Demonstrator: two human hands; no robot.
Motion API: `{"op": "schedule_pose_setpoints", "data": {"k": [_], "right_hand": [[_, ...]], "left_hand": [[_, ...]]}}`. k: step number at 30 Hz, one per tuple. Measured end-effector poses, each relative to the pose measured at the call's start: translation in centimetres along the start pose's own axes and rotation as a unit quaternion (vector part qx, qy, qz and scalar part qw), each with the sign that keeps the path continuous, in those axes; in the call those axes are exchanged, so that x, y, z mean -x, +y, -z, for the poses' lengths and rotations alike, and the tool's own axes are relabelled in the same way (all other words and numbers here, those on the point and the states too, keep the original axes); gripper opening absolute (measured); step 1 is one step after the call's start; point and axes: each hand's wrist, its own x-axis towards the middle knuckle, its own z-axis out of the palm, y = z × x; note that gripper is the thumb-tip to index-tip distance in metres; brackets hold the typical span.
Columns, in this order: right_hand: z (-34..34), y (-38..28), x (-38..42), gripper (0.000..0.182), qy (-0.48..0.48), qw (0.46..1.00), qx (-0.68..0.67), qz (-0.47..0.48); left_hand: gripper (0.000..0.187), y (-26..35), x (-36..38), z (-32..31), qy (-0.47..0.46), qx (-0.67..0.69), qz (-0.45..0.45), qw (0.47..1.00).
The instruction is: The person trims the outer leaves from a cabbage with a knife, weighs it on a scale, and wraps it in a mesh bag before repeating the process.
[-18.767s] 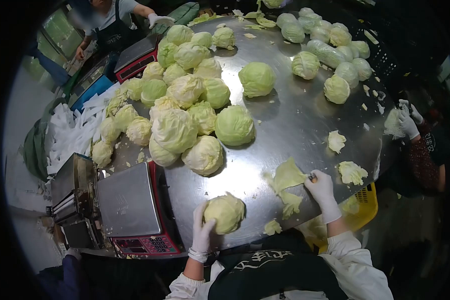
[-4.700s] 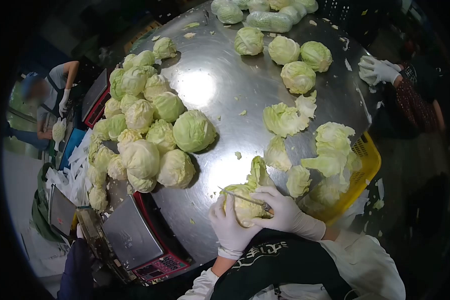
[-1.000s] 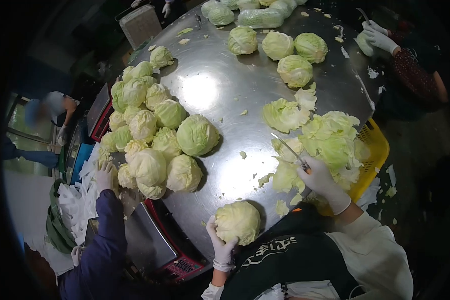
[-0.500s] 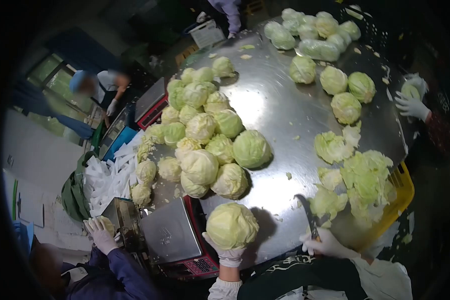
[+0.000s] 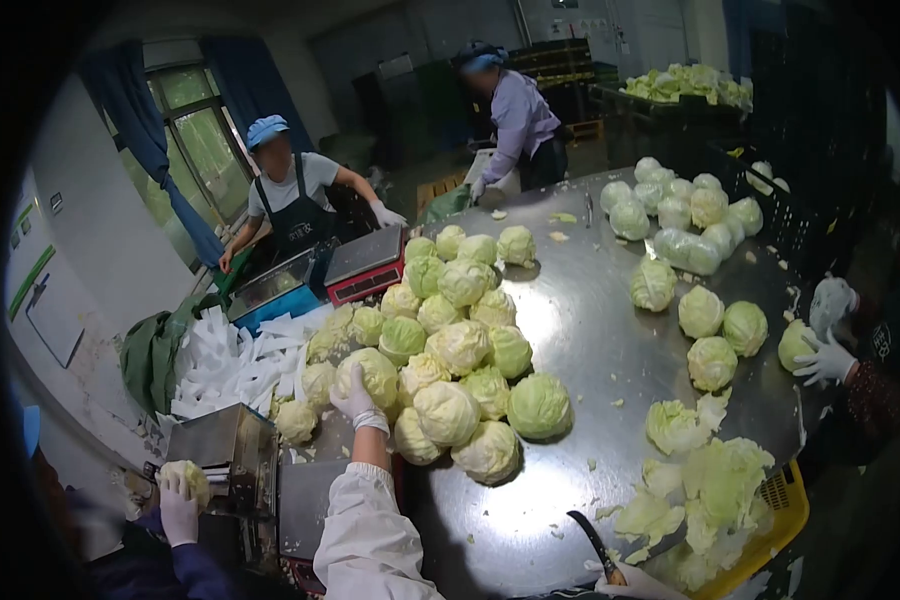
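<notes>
My gloved left hand (image 5: 358, 402) reaches over the scale with its fingers around a pale green cabbage (image 5: 372, 372) at the near left side of the cabbage heap (image 5: 446, 412). Low in the view, my right hand (image 5: 638, 584) grips a curved knife (image 5: 597, 543) by its wooden handle, the dark blade pointing up and left over the metal table (image 5: 580, 350). Loose cabbage leaves (image 5: 722, 480) lie to the right of the knife. The forearm partly covers the near scale (image 5: 305, 500).
White strips (image 5: 235, 360) are piled left of the heap. Wrapped cabbages (image 5: 685, 210) lie at the far right. A yellow crate (image 5: 785, 515) stands at the right edge. Co-workers are around the table; one gloved hand (image 5: 825, 360) is near a cabbage, another (image 5: 178, 510) holds one.
My left hand has carried the cabbage from above the near table edge, forward and left, to the heap. The right hand still holds the knife. The camera view has tilted up.
</notes>
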Motion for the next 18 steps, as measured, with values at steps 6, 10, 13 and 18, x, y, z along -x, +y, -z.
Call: {"op": "schedule_pose_setpoints", "data": {"k": [6,10,13,18], "right_hand": [[-0.7,-3.6,-0.1,0.038,0.094,0.995,0.039,0.001],[-1.0,-5.5,-0.5,0.031,0.144,0.988,0.047,0.019],[1.4,-0.2,-3.9,0.021,0.194,0.98,0.004,0.054],[9.0,-2.7,-6.5,0.036,0.326,0.926,0.162,0.106]], "left_hand": [[0.113,-3.2,-4.4,-3.6,0.048,-0.231,-0.035,0.971],[0.108,-6.5,-8.2,-4.9,-0.175,-0.353,-0.069,0.916],[0.096,-8.6,-10.7,-4.4,-0.257,-0.363,-0.077,0.892],[0.058,6.5,8.4,-4.3,-0.318,-0.246,-0.281,0.871]]}}
